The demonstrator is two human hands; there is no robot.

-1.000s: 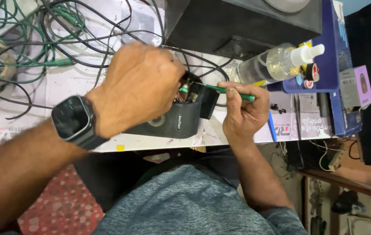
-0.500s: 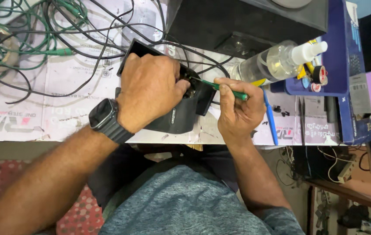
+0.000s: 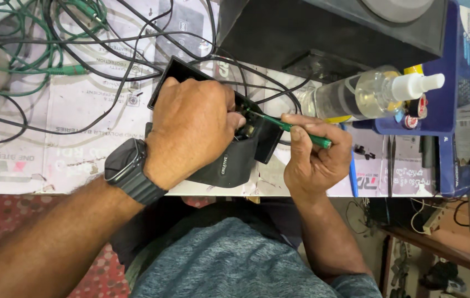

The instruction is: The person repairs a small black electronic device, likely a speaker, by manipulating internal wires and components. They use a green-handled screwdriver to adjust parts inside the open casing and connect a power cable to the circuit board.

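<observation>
Your left hand lies palm-down over the small black speaker housing, fingers curled round its top edge and clamped on it, holding it against the front edge of the worktop. The housing sits near the middle of that edge, tilted, with its open side turned toward your right hand so that a little of the circuit parts inside shows between your knuckles and the tool. Your right hand is closed in a pinch about the green-handled screwdriver, thumb on top and the fingers folded beneath; the shaft runs up and left from the hand, and its tip goes into the opening of the housing just beside your left fingers. A dark smartwatch is strapped on your left wrist. Black and green cables sprawl across the paper-covered worktop behind the housing, some of them running toward it. A large black box stands at the back, and just to the right of it a clear spray bottle with a white nozzle lies on its side, resting against a blue tray.
</observation>
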